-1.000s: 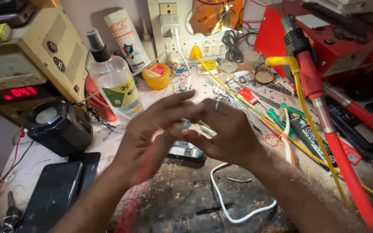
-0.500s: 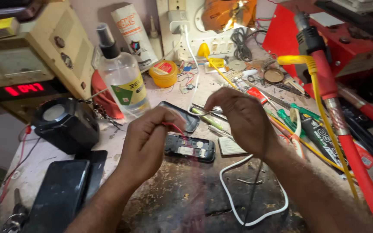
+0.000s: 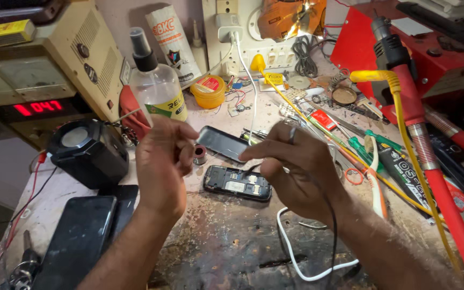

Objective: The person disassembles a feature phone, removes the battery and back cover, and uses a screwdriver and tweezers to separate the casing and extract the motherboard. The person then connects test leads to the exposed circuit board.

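Observation:
An opened dark phone (image 3: pixel 236 184) with its insides showing lies flat on the worn bench. Its black back cover (image 3: pixel 222 142) rests just behind it, beside a small spool (image 3: pixel 200 154). My right hand (image 3: pixel 299 166) hovers over the phone's right end, closed on a thin tool whose black cord (image 3: pixel 333 231) trails toward me. The tool's tip points at the phone's top edge. My left hand (image 3: pixel 162 161) is raised left of the phone with its fingers pinched together. I cannot make out anything between them.
A clear spray bottle (image 3: pixel 157 86) and a yellow tin (image 3: pixel 209 90) stand at the back. A meter box with a red display (image 3: pixel 38 107), a black cube (image 3: pixel 87 150) and a dark slab phone (image 3: pixel 79 236) sit left. A white cable (image 3: pixel 296 258) loops near me. Screwdrivers and a red tool (image 3: pixel 430 150) crowd the right.
My hands have parted from over the phone. The left one rose to the left, and the right one now holds the corded tool at the phone's edge.

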